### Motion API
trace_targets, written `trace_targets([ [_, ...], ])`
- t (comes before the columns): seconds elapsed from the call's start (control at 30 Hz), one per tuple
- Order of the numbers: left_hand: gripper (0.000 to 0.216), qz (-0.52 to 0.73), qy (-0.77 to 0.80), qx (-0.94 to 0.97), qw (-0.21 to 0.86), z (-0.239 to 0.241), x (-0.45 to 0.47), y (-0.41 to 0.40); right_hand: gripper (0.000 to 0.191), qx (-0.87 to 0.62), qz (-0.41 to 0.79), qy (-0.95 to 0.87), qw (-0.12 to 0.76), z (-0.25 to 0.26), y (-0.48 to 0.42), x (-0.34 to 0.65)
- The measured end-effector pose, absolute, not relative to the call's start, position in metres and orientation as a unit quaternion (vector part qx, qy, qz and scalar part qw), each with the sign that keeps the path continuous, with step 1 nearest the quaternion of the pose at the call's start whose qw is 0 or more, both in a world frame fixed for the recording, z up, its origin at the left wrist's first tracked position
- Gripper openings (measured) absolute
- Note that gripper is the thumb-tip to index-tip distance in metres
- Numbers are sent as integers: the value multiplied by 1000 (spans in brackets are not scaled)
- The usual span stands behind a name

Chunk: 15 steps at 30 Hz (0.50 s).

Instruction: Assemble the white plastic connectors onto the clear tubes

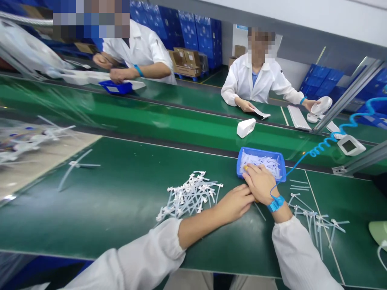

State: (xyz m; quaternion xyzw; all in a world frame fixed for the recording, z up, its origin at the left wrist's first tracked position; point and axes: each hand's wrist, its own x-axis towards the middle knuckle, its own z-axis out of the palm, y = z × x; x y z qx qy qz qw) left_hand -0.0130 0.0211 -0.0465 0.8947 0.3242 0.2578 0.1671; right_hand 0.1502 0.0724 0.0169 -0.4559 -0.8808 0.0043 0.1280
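My left hand (237, 203) is over the green table, fingers bent and pressed together, their tips hidden beside my other hand. My right hand (260, 183), with a blue wrist strap (275, 204), meets it at the near edge of a blue tray (239, 164). Yellow shows at a right fingertip. What either hand grips is hidden. A thin clear tube (260, 212) sticks out below them. The tray holds many short white pieces (269, 162). Left of my hands lies a pile of clear tubes with white clips (190, 193).
More clipped tubes (317, 221) and several loose tubes (299, 185) lie on the right. A single clipped tube (74, 164) is at far left. A blue coiled cord (326, 141) runs to my wrist strap. Two co-workers in white coats work across the green conveyor (181, 114).
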Motion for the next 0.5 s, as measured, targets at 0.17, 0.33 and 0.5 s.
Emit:
trace_targets([
  [0.17,16,243,396,877,121,-38,-16,18,43,-440,28,-881,170,15,74,152],
  [0.33,5,244,409,863,168,-35,-18,23,45,-429,45,-855,289,10,76,155],
  [0.5,10,272,412,840,224,-33,-16,26,43,-443,32,-765,466,13,75,158],
])
